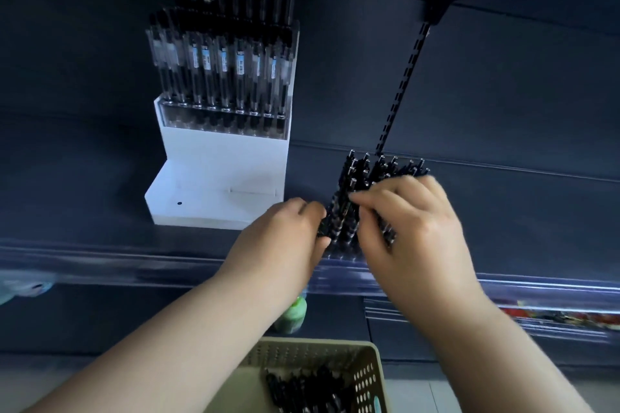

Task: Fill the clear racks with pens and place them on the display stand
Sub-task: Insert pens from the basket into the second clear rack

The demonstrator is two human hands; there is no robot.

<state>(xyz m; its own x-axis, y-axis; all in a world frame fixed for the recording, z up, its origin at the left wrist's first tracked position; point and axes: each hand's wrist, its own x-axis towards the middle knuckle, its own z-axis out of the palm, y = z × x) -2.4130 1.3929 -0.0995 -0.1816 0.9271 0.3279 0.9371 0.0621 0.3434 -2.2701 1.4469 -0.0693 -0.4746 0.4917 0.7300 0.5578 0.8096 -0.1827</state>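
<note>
Beige perforated plastic basket (365, 375) holds loose black pens (302, 389); above, left hand (285, 231) grips the pen-filled clear rack (340, 238) (blurred), right hand (412, 221) pinching a racked pen (350, 186).

The left hand (285, 231) and right hand (416, 225) are bare. Behind the fingers (369, 198), the left forearm (167, 329) and right forearm (486, 329) are bare too, smooth and rounded.

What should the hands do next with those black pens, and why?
Probably slip the next pen from the bundle of pens in the right hand into the clear rack, which the left hand grips at its side. Loose pens fan out above the right hand, so filling looks unfinished.
</note>
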